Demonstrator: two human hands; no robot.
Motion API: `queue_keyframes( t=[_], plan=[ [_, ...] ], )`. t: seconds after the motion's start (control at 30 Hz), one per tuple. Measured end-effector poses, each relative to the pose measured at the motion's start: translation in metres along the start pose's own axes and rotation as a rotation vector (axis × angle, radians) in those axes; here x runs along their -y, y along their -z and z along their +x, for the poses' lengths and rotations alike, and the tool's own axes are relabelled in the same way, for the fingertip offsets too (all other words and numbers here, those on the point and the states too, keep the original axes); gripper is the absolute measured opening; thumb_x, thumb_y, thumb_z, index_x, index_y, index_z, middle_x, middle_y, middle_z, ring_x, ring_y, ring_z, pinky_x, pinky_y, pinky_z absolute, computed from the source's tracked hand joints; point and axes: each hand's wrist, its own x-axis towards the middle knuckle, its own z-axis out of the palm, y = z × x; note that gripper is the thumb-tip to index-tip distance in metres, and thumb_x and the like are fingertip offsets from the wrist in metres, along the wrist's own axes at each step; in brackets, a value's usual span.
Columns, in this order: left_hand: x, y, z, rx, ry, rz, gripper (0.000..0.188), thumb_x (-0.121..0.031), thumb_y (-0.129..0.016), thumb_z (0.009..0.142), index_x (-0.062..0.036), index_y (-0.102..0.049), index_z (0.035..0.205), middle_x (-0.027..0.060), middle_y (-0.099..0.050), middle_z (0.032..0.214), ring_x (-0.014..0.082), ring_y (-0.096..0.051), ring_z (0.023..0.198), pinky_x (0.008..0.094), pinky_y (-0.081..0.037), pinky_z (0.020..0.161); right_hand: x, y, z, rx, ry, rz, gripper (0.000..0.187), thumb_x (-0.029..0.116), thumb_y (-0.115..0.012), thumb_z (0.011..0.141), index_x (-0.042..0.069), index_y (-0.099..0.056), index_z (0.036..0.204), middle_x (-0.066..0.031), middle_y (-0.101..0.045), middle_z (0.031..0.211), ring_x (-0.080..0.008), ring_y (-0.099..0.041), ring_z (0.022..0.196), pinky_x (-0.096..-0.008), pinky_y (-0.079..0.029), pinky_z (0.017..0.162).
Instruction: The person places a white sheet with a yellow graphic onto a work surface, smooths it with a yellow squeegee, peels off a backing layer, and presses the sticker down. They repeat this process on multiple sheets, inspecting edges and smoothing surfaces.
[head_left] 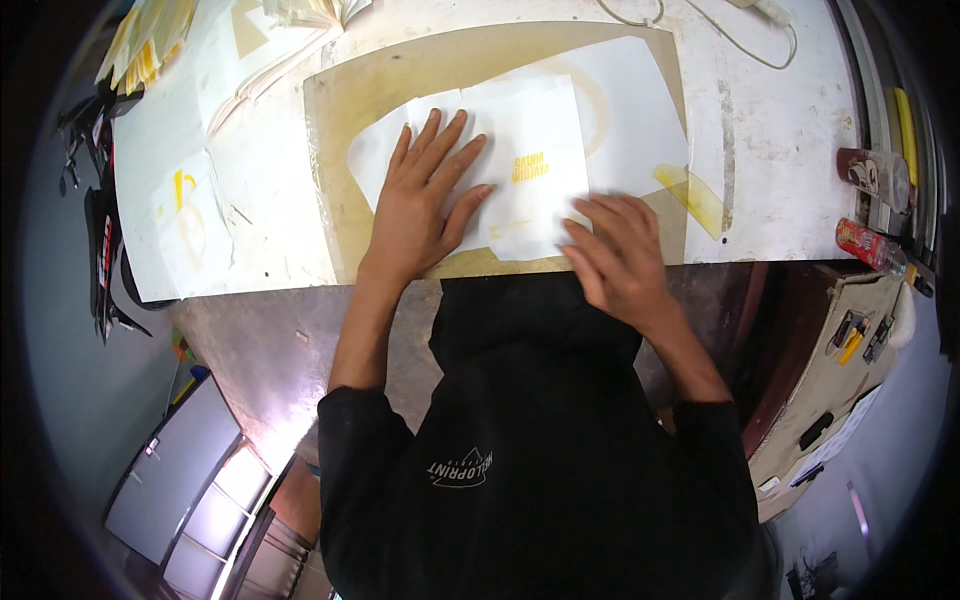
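A white folded paper piece with small yellow print (545, 210) lies on larger white sheets (640, 90) in front of me. My left hand (425, 200) rests flat on its left side, fingers spread, pressing the paper. At the piece's right edge is my right hand (620, 250), fingers loosely bent and apart, slightly blurred; nothing shows between them. Whether its fingertips touch the paper I cannot tell. Under the sheets is a tan board (390, 85). A translucent yellowish strip (692, 198) lies to the right, partly over the sheets.
Stacked papers (270, 60) and a loose printed sheet (190, 225) lie on the white table (260, 230) at left. A cable (745, 50) crosses the far right. A plastic cup (875, 178) and a red-labelled bottle (868, 243) are by the right edge.
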Motion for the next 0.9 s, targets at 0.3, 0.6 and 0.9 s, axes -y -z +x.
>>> queue_keyframes(
  t=[0.3,0.6,0.9],
  plan=[
    [0.002,-0.018,-0.007,0.013,-0.031,0.132,0.062,-0.042,-0.068,0.095,-0.0169,-0.054,0.15,0.0154,-0.038,0.163,0.0377,-0.031,0.153,0.0553,-0.02,0.125,0.008,-0.021,0.021,0.282,-0.067,-0.275,0.056,0.04,-0.063,0.098,0.016,-0.054,0.148,-0.0094,-0.036,0.164,-0.0269,-0.027,0.154,-0.0703,-0.014,0.12],
    [0.006,-0.022,-0.011,0.077,-0.031,0.181,0.069,-0.051,-0.057,0.1,-0.0207,-0.04,0.159,0.0182,-0.025,0.168,0.0383,-0.019,0.157,0.0577,-0.012,0.126,0.01,-0.02,0.02,0.343,-0.085,-0.371,0.06,0.046,-0.057,0.1,0.021,-0.047,0.153,-0.0083,-0.031,0.167,-0.0279,-0.022,0.156,-0.0745,-0.008,0.119],
    [0.01,-0.024,-0.013,0.067,-0.047,0.238,0.072,-0.058,-0.051,0.1,-0.022,-0.038,0.161,0.0246,-0.019,0.168,0.051,-0.014,0.154,0.0666,-0.009,0.122,0.01,-0.022,0.018,0.351,-0.108,-0.379,0.059,0.044,-0.052,0.103,0.021,-0.042,0.157,-0.0103,-0.026,0.169,-0.0331,-0.017,0.158,-0.0743,-0.002,0.119]
  ],
)
